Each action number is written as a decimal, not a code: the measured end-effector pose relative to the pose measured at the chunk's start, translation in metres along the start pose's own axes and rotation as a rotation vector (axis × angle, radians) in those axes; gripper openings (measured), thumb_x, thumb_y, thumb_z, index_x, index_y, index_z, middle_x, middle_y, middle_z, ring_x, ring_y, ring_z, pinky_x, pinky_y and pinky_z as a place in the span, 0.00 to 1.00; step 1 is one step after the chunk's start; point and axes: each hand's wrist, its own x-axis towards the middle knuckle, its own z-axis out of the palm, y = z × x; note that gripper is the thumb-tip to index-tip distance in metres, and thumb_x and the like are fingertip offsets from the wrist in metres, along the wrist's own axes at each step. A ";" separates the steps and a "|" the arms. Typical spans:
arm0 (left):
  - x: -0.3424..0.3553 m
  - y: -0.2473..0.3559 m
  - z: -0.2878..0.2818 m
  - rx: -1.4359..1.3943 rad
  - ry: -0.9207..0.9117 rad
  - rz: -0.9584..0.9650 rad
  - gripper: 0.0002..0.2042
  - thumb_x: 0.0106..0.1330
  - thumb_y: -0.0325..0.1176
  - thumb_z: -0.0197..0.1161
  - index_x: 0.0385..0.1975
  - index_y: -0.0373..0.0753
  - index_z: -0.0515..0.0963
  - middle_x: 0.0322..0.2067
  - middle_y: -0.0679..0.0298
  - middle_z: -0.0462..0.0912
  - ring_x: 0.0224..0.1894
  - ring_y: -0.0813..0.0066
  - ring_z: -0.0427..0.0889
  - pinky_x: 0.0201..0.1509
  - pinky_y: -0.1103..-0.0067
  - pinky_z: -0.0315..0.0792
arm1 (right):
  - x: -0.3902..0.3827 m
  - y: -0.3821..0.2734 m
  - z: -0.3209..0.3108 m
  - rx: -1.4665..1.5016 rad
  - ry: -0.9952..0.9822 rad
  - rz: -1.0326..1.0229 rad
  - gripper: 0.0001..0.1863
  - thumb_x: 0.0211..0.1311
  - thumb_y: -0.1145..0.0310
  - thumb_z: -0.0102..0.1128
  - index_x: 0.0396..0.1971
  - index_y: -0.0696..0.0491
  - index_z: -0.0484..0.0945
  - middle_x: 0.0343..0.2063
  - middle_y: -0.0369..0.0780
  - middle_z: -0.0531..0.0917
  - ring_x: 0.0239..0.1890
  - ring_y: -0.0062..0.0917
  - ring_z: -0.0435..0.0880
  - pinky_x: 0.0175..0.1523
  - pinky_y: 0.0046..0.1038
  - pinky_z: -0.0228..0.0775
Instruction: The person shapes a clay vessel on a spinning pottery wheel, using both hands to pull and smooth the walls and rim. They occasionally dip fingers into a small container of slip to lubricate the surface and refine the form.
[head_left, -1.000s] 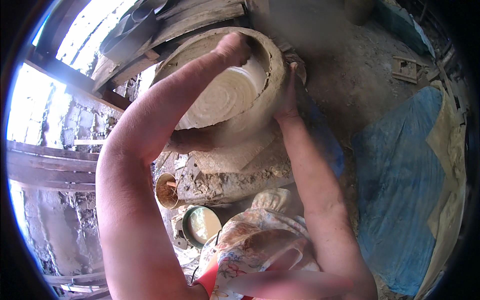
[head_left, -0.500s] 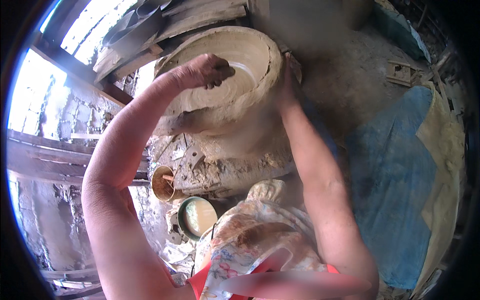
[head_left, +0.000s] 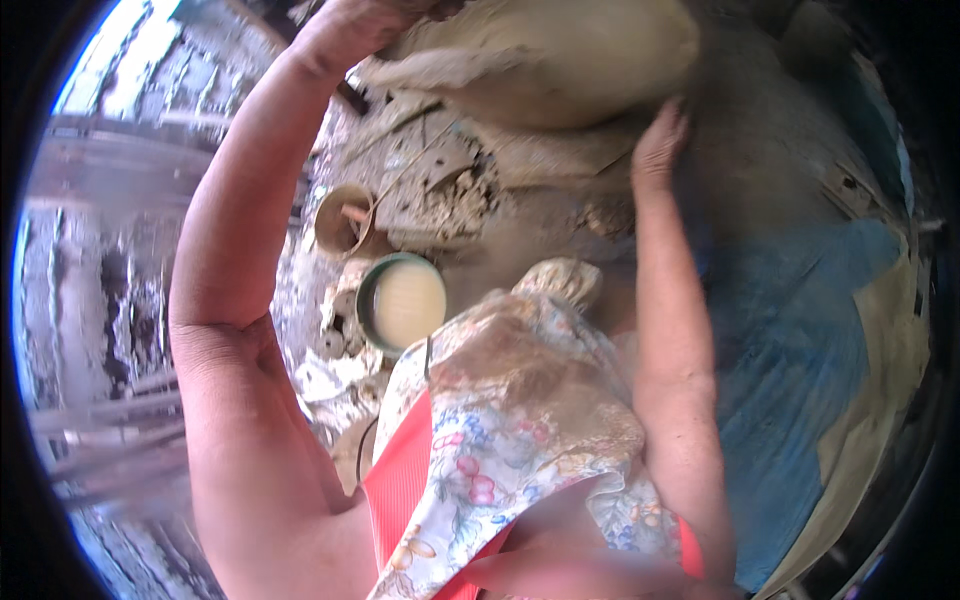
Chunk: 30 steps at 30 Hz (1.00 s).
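Note:
A large, round clay pot [head_left: 560, 70] fills the top middle, its upper part cut off by the picture's edge. Over its left rim is my left hand [head_left: 365, 22], partly out of view; the fingers that show look curled, and whatever they hold is hidden. Against the lower right of the pot's outer wall lies my right hand [head_left: 662, 145], its fingers stretched out flat with nothing in them.
Below the pot stand a green-rimmed bucket [head_left: 408, 303] of cloudy liquid and a small brown container [head_left: 340, 222] with a stick-like thing inside. Clay crumbs [head_left: 460, 200] litter the surface there. A blue tarp [head_left: 800, 370] spreads on the right.
The view has tipped down, so the pot and both hands sit higher in the picture. My left hand has gone from above the pot's inside to its left rim. My right hand shows more fully.

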 end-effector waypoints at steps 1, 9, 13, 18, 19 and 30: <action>-0.028 -0.009 -0.007 0.054 0.015 -0.037 0.10 0.56 0.34 0.60 0.36 0.40 0.76 0.23 0.68 0.77 0.24 0.83 0.75 0.26 0.85 0.70 | 0.007 -0.001 -0.003 0.240 -0.097 0.146 0.29 0.66 0.54 0.37 0.54 0.65 0.59 0.56 0.50 0.63 0.59 0.35 0.60 0.63 0.31 0.48; -0.285 -0.198 0.081 -0.377 -0.045 -0.806 0.12 0.49 0.18 0.54 0.35 0.34 0.76 0.21 0.68 0.76 0.20 0.83 0.72 0.23 0.83 0.68 | -0.035 -0.015 -0.025 -0.275 -0.041 -0.224 0.27 0.54 0.61 0.53 0.51 0.60 0.64 0.55 0.51 0.63 0.57 0.42 0.62 0.60 0.37 0.52; -0.364 -0.291 0.141 0.259 -0.104 -0.897 0.11 0.47 0.23 0.54 0.32 0.37 0.78 0.24 0.61 0.81 0.26 0.75 0.79 0.29 0.79 0.72 | -0.064 0.001 -0.024 -0.656 -0.086 -0.333 0.29 0.52 0.60 0.53 0.54 0.57 0.63 0.58 0.46 0.59 0.62 0.40 0.53 0.62 0.43 0.44; -0.394 -0.340 0.175 0.527 -0.036 -0.958 0.11 0.53 0.30 0.51 0.35 0.37 0.77 0.35 0.47 0.78 0.40 0.53 0.77 0.44 0.66 0.70 | -0.040 0.026 -0.040 -0.653 -0.153 -0.401 0.29 0.53 0.60 0.52 0.55 0.55 0.62 0.60 0.46 0.56 0.62 0.42 0.52 0.62 0.43 0.44; -0.395 -0.343 0.177 0.571 -0.035 -0.999 0.12 0.54 0.32 0.50 0.35 0.36 0.77 0.36 0.46 0.77 0.41 0.52 0.77 0.46 0.66 0.69 | -0.035 0.029 -0.043 -0.663 -0.159 -0.350 0.29 0.54 0.60 0.51 0.56 0.55 0.61 0.60 0.47 0.56 0.62 0.42 0.52 0.62 0.43 0.44; -0.380 -0.289 0.129 0.488 -0.349 -0.928 0.15 0.56 0.42 0.55 0.37 0.40 0.78 0.38 0.50 0.78 0.42 0.55 0.77 0.45 0.68 0.70 | -0.035 0.036 -0.049 0.080 -0.117 0.198 0.34 0.60 0.58 0.51 0.60 0.61 0.53 0.61 0.42 0.56 0.61 0.29 0.55 0.63 0.27 0.46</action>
